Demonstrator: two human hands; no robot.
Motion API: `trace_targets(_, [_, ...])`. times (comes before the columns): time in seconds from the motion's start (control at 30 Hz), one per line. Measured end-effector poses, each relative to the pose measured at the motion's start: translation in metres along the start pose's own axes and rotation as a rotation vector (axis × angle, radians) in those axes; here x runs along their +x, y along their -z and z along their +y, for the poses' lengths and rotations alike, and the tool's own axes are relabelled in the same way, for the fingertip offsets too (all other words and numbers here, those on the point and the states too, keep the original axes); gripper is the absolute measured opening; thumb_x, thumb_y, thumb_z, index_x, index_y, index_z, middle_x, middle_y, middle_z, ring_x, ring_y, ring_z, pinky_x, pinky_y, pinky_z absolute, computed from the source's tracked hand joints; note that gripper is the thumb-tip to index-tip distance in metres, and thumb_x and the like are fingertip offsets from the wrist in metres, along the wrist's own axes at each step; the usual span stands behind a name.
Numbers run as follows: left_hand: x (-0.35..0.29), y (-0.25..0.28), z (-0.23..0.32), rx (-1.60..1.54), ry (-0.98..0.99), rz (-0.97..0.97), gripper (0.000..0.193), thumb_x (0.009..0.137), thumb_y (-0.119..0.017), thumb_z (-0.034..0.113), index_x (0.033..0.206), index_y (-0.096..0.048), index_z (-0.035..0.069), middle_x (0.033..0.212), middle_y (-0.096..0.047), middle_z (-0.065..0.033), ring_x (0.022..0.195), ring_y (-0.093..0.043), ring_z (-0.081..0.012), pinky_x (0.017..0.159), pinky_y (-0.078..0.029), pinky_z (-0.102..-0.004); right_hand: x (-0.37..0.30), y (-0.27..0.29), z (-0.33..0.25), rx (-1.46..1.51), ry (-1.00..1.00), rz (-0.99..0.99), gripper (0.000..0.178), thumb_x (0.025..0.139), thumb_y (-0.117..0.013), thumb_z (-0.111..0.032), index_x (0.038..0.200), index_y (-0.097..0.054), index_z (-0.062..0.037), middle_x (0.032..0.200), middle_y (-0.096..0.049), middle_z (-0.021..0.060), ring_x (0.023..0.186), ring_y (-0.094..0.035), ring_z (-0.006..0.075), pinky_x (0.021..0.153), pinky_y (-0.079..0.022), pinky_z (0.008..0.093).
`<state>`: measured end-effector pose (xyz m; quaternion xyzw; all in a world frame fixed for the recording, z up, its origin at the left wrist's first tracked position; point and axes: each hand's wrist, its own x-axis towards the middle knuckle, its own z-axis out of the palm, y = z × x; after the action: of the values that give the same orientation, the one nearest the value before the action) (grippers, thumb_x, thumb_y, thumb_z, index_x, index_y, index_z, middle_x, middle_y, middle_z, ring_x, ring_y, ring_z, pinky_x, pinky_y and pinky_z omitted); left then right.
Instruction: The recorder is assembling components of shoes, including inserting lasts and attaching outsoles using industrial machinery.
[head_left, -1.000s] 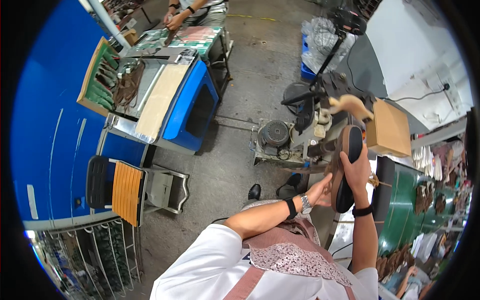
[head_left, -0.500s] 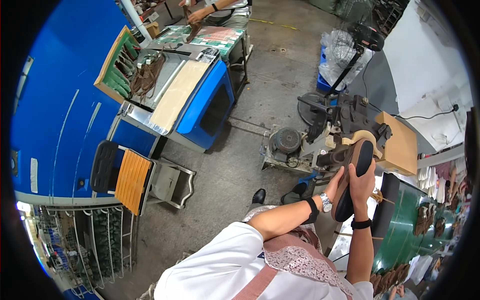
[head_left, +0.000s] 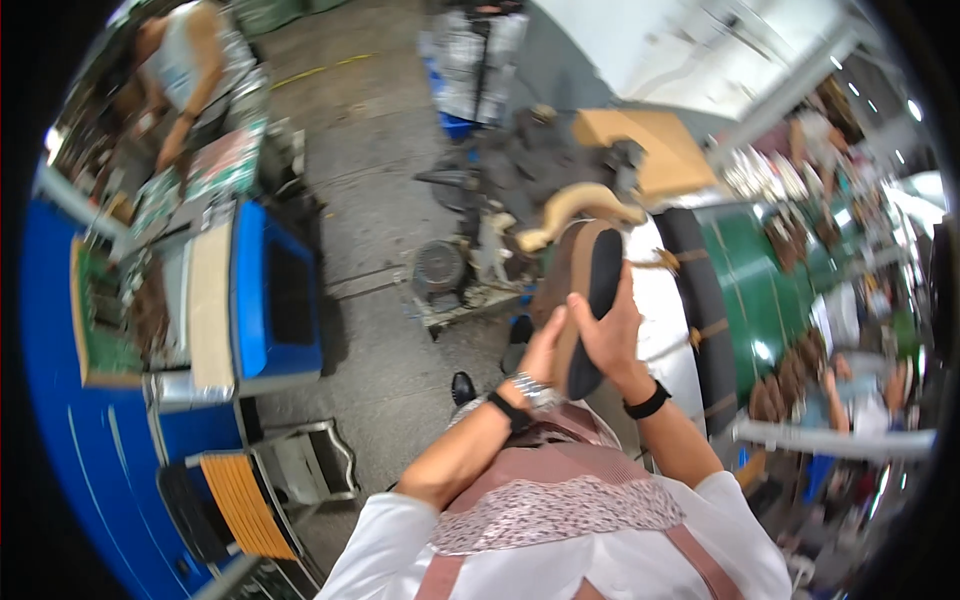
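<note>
Both my hands are closed around a brown shoe [head_left: 574, 352], held upright on its end in front of my apron. Its sole, black with a tan edge, faces right. My left hand [head_left: 541, 350], below a silver watch and a black band, grips the upper side. My right hand [head_left: 612, 335] wraps the sole side, with its thumb across the sole. Just beyond the shoe's far end is a curved tan part [head_left: 585, 205] on a dark machine [head_left: 545, 160]. From this view I cannot tell whether shoe and part touch.
A motor [head_left: 440, 270] sits on the floor left of the machine, with a cardboard box [head_left: 645, 145] behind it. A green conveyor belt [head_left: 755, 280] carrying shoes runs at right. At left stand a slatted chair [head_left: 245, 500] and a blue cabinet [head_left: 280, 290]; a co-worker [head_left: 190, 70] is beyond.
The view has turned to the right, so the surroundings shift left. My hands still grip the shoe, which now lies nearer the front of my body.
</note>
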<state>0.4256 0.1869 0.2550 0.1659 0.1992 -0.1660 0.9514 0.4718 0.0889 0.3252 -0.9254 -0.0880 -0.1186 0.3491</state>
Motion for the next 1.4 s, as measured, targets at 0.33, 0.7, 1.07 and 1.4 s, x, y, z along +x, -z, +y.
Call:
trace_targets(0.33, [-0.107, 0.109, 0.129, 1.300, 0.091, -0.236, 0.089, 0.071, -0.090, 0.042, 0.136, -0.056, -0.009, 0.126, -0.067, -0.0150, 0.115, -0.061, -0.0229, 0.104, -0.046, -0.0356, 0.031, -0.054, 0.052, 1.884, -0.790, -0.626, 0.068, 0.103, -0.039, -0.059, 0.138, -0.053, -0.0025, 0.125, -0.065, 0.0233, 0.114, -0.066, 0.0384, 0.095, -0.055, 0.0470])
trace_targets(0.7, [-0.092, 0.110, 0.063, 1.607, 0.010, 0.224, 0.072, 0.071, -0.090, 0.045, 0.119, -0.069, -0.005, 0.106, -0.075, -0.0164, 0.096, -0.071, -0.0223, 0.086, -0.055, -0.0366, 0.014, 0.012, 0.090, 2.127, -0.501, -0.726, 0.073, 0.101, -0.041, -0.063, 0.139, -0.055, -0.0027, 0.118, -0.065, 0.0192, 0.106, -0.066, 0.0325, 0.097, -0.053, 0.0433])
trace_targets(1.07, [0.147, -0.046, -0.107, 2.171, -0.510, -0.066, 0.068, 0.073, -0.081, 0.060, 0.102, -0.070, 0.000, 0.098, -0.072, -0.0224, 0.094, -0.068, -0.0402, 0.082, -0.055, -0.0468, -0.142, 0.164, 0.325, 0.666, -0.931, 0.406, 0.060, 0.084, -0.082, -0.036, 0.125, -0.059, 0.0014, 0.108, -0.068, 0.0111, 0.094, -0.065, 0.0175, 0.081, -0.052, 0.0317])
trace_targets(1.4, [0.133, -0.002, -0.168, 2.257, -0.260, -0.547, 0.041, 0.082, -0.073, 0.027, 0.117, -0.064, 0.008, 0.121, -0.062, -0.0168, 0.116, -0.056, -0.0364, 0.096, -0.052, -0.0459, -0.272, 0.136, 0.421, -0.162, -0.941, 0.346, 0.074, 0.083, -0.077, -0.026, 0.142, -0.046, 0.0056, 0.142, -0.053, 0.0256, 0.133, -0.049, 0.0399, 0.113, -0.037, 0.0437])
